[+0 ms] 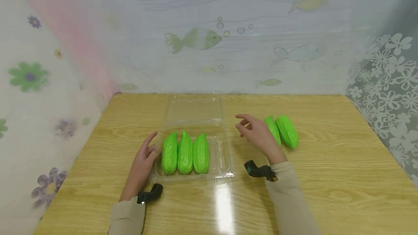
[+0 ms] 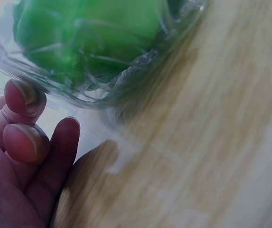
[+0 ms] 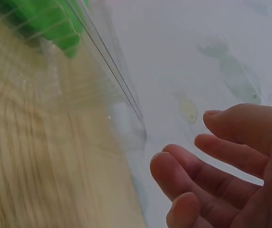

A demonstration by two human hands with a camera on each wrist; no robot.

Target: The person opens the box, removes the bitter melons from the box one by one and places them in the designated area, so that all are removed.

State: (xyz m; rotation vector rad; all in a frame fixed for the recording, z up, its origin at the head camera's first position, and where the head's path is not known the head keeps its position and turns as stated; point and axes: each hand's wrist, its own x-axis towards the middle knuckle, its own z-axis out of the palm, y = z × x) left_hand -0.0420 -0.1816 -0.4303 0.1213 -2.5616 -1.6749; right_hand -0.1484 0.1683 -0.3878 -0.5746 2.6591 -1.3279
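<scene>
A clear plastic clamshell box (image 1: 227, 155) stands on the table with its lid (image 1: 196, 108) folded back. Three glossy green, ribbed, pointed vegetable-like pieces (image 1: 185, 155) lie side by side in its left and middle part. At the box's left wall is my left hand (image 1: 143, 160), fingers loosely bent; in the left wrist view its fingertips (image 2: 26, 142) lie close beside the wall, and contact is hard to tell. My right hand (image 1: 259, 135) hovers right of the box, holding nothing, with relaxed fingers. Just beyond it lie two more green pieces (image 1: 287, 131), one partly hidden by the hand.
The wooden table (image 1: 326, 177) meets a pale fish-patterned curtain (image 1: 196, 64) along its back edge. Flower-patterned sheets (image 1: 29, 119) hang at both sides. Inside the box, bare bottom shows to the right of the green pieces.
</scene>
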